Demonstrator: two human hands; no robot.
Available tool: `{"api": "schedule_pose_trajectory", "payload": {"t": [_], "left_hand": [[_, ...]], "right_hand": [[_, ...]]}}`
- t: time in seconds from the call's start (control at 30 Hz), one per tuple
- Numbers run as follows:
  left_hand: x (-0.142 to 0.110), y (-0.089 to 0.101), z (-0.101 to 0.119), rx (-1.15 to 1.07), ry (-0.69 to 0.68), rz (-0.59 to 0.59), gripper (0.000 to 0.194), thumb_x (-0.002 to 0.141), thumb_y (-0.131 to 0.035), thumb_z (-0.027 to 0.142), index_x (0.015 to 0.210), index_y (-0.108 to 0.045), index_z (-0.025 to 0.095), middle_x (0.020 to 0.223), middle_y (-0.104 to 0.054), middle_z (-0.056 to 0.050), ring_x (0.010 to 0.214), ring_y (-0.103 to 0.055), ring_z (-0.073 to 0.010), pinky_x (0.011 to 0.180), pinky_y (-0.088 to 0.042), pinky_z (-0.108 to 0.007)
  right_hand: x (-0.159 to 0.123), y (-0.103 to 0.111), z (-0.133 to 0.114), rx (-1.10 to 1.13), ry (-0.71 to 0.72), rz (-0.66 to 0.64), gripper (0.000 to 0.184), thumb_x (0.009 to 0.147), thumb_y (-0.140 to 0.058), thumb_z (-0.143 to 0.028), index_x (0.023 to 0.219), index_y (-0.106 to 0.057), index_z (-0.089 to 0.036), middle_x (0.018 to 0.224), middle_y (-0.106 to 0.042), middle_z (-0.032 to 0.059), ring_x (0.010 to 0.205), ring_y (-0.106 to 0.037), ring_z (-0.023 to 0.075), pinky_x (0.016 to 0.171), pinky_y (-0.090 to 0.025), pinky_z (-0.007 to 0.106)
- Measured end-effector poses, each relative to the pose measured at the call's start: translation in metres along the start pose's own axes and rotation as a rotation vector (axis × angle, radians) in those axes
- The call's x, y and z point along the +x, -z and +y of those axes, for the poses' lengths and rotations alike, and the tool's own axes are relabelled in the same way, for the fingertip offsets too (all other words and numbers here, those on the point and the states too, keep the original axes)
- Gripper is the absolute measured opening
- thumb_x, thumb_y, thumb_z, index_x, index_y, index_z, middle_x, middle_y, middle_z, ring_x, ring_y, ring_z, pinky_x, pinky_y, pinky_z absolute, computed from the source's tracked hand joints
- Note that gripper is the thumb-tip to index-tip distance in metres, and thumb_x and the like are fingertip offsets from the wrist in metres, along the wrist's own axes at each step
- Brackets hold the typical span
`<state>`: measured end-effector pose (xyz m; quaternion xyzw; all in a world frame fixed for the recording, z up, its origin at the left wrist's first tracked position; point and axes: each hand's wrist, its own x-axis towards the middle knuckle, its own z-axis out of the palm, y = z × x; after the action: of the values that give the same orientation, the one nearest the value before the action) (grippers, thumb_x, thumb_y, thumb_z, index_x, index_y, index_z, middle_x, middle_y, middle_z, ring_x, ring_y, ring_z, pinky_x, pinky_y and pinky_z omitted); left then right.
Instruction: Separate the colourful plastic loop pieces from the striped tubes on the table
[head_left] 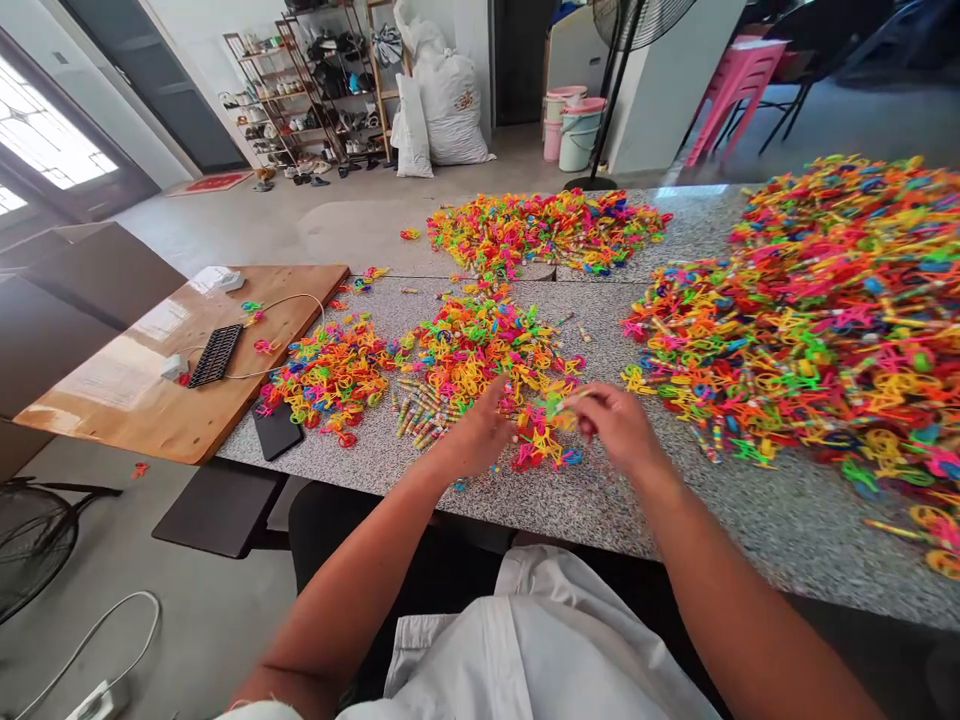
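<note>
My left hand (480, 432) rests at the near edge of a small heap of bright plastic pieces (480, 350), its fingers curled down into them; what it grips is hidden. My right hand (611, 420) is just to its right, fingers pinched on a small yellow-green plastic piece (564, 405). A row of thin striped sticks (420, 410) lies on the speckled stone table (585, 500) left of my left hand. Pink and yellow pieces (541, 448) lie between my hands.
A huge pile of coloured pieces (825, 310) fills the table's right side, another pile (540, 228) sits at the back, a smaller one (330, 375) at left. A wooden board (150, 400) holds a black abacus (215, 354) and a cable. A dark phone (276, 428) lies nearby.
</note>
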<state>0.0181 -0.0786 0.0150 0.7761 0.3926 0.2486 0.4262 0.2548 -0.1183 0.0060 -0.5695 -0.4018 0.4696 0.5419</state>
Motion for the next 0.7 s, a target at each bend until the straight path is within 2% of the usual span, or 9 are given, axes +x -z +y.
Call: {"api": "schedule_pose_trajectory", "payload": {"t": [0.1, 0.17, 0.2, 0.27, 0.33, 0.4, 0.47, 0.6, 0.7], "left_hand": [[0.004, -0.015, 0.004, 0.191, 0.155, 0.039, 0.037, 0.092, -0.056, 0.025, 0.127, -0.062, 0.018, 0.102, -0.071, -0.01, 0.085, -0.067, -0.0232, 0.085, -0.052, -0.038], [0.002, -0.031, 0.005, 0.345, 0.149, -0.001, 0.029, 0.089, -0.064, 0.034, 0.114, -0.067, 0.019, 0.1, -0.07, -0.01, 0.091, -0.067, -0.0265, 0.086, -0.051, -0.038], [-0.001, -0.039, 0.005, 0.417, 0.126, -0.013, 0.033, 0.086, -0.069, 0.04, 0.113, -0.068, 0.019, 0.104, -0.069, -0.011, 0.095, -0.067, -0.0285, 0.087, -0.05, -0.039], [-0.006, -0.054, 0.002, 0.516, 0.073, -0.028, 0.043, 0.083, -0.072, 0.045, 0.119, -0.066, 0.021, 0.111, -0.066, -0.012, 0.103, -0.065, -0.0303, 0.089, -0.049, -0.038], [-0.009, -0.061, -0.006, 0.527, 0.044, -0.023, 0.04, 0.088, -0.068, 0.04, 0.123, -0.064, 0.023, 0.112, -0.065, -0.011, 0.103, -0.065, -0.0279, 0.088, -0.049, -0.036], [-0.009, -0.058, -0.015, 0.458, 0.049, 0.034, 0.032, 0.092, -0.062, 0.034, 0.122, -0.064, 0.024, 0.111, -0.066, -0.01, 0.098, -0.066, -0.0244, 0.086, -0.049, -0.034], [-0.006, -0.047, -0.024, 0.315, 0.112, 0.136, 0.029, 0.092, -0.061, 0.033, 0.118, -0.065, 0.022, 0.103, -0.068, -0.009, 0.09, -0.066, -0.0219, 0.081, -0.05, -0.033], [0.0, -0.013, -0.035, -0.169, 0.323, 0.276, 0.023, 0.085, -0.067, 0.036, 0.101, -0.067, 0.019, 0.074, -0.066, -0.002, 0.071, -0.064, -0.018, 0.064, -0.051, -0.027], [-0.001, 0.015, -0.04, -0.602, 0.43, 0.338, 0.022, 0.076, -0.074, 0.032, 0.091, -0.065, 0.018, 0.081, -0.069, -0.003, 0.071, -0.067, -0.0163, 0.059, -0.053, -0.025]], "right_hand": [[0.021, 0.046, -0.008, 0.255, 0.011, 0.398, 0.022, 0.066, -0.079, -0.033, 0.078, -0.07, -0.017, 0.064, -0.063, -0.0025, 0.046, -0.048, 0.0068, 0.039, -0.038, 0.018], [0.026, 0.065, -0.009, 0.351, 0.019, 0.515, 0.024, 0.068, -0.077, -0.036, 0.081, -0.068, -0.018, 0.076, -0.069, 0.0005, 0.05, -0.051, 0.0066, 0.041, -0.041, 0.017], [0.025, 0.068, -0.007, 0.338, 0.016, 0.525, 0.025, 0.07, -0.075, -0.038, 0.084, -0.068, -0.018, 0.08, -0.07, 0.0015, 0.05, -0.052, 0.007, 0.042, -0.042, 0.018], [0.013, 0.061, 0.002, 0.168, -0.023, 0.421, 0.026, 0.073, -0.073, -0.04, 0.088, -0.069, -0.019, 0.08, -0.071, 0.0023, 0.05, -0.053, 0.0092, 0.042, -0.042, 0.02], [-0.005, 0.043, 0.015, -0.155, -0.065, 0.213, 0.023, 0.078, -0.071, -0.039, 0.09, -0.07, -0.02, 0.076, -0.07, 0.0025, 0.053, -0.057, 0.0129, 0.046, -0.044, 0.023], [-0.024, 0.021, 0.031, -0.51, -0.035, 0.018, 0.017, 0.081, -0.068, -0.035, 0.091, -0.072, -0.021, 0.078, -0.071, 0.0038, 0.065, -0.063, 0.0177, 0.059, -0.05, 0.028], [-0.037, 0.0, 0.045, -0.745, 0.066, -0.087, 0.017, 0.084, -0.065, -0.028, 0.097, -0.072, -0.021, 0.088, -0.073, 0.006, 0.081, -0.067, 0.0214, 0.076, -0.053, 0.033], [-0.039, -0.026, 0.055, -0.848, 0.25, -0.138, 0.026, 0.09, -0.057, -0.023, 0.113, -0.068, -0.018, 0.111, -0.071, 0.0111, 0.099, -0.067, 0.0237, 0.092, -0.05, 0.037], [-0.03, -0.04, 0.047, -0.829, 0.348, -0.078, 0.023, 0.094, -0.053, -0.026, 0.111, -0.067, -0.019, 0.111, -0.07, 0.0114, 0.097, -0.067, 0.0234, 0.091, -0.05, 0.035]]}}
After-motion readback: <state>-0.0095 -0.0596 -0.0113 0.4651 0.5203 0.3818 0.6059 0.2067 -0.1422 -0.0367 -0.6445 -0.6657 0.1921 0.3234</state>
